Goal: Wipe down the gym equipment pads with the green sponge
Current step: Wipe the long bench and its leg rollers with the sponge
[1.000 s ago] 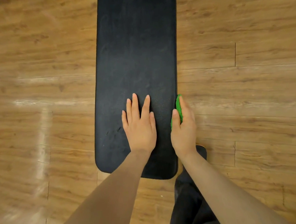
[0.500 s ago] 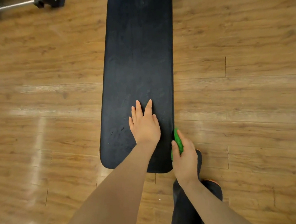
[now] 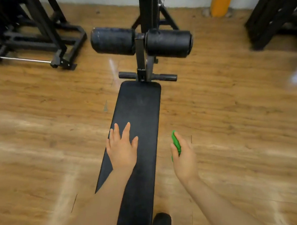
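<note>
Black vinyl pad (image 3: 140, 113) lay lengthwise over the wooden floor (image 3: 37, 142). On it the left hand (image 3: 121, 150) pressed flat, fingers (image 3: 126, 131) spread wide. Just right of the pad, off its edge, the right hand (image 3: 183, 154) gripped the green sponge (image 3: 175, 142).

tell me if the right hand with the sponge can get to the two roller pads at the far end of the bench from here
Probably not without stepping forward. The right hand holds the green sponge off the bench pad's right edge, and the roller pads sit well beyond the pad's far end. Nothing blocks the way.
</note>
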Available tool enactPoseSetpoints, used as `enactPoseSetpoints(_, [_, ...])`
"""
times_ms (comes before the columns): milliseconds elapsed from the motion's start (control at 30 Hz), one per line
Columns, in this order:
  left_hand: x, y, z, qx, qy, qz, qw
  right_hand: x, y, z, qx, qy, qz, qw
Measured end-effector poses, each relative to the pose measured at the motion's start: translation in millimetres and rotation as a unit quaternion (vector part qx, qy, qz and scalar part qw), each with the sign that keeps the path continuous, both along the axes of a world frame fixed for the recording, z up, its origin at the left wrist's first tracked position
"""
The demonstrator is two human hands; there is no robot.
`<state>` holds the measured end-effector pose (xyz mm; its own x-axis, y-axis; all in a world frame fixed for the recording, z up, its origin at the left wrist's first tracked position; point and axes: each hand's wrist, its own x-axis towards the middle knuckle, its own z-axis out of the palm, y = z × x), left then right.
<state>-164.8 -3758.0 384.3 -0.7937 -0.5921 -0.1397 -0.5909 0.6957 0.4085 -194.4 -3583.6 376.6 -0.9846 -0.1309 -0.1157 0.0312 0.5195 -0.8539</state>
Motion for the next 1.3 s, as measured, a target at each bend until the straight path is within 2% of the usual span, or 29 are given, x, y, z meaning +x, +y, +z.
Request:
enactPoseSetpoints(200, [-68.4,-41.3,74.5,-0.013,0.072,-0.010,0.997,-69.9,-14.9,66.4,0.033,0.067,-0.041,0.996])
enactPoseSetpoints(367, [-121.1,-52.6,111.7,-0.040,0.075,-0.022,0.996,-120.1,-23.6,111.2,0.027,0.090,-0.028,0.995])
enactPoseSetpoints(500, [-175.6,-49.3,126.6,-0.045,0.083,-0.041,0.995,-177.1,-28.4,131.2,0.071,0.129,-0.021,0.989])
enactPoseSetpoints(667, [-261.7,-41.7,122.9,-0.062,0.083,-0.080,0.991,-275.5,-34.9,130.1,0.088,0.144,0.011,0.986])
enactPoseSetpoints(900, [-360.6,-51.9,107.8,-0.102,0.018,-0.123,0.987,-397.6,-56.7,124.5,0.115,0.129,0.066,0.983])
enactPoseSetpoints(1100, [-415.6,-81.8,101.2,-0.103,0.006,-0.111,0.988,-456.0,-87.0,111.9,0.134,0.079,0.111,0.981])
enactPoseSetpoints(1300, [-467.7,-127.4,92.6,-0.113,-0.051,-0.142,0.982,-493.8,-112.9,98.8,0.155,0.062,0.133,0.977])
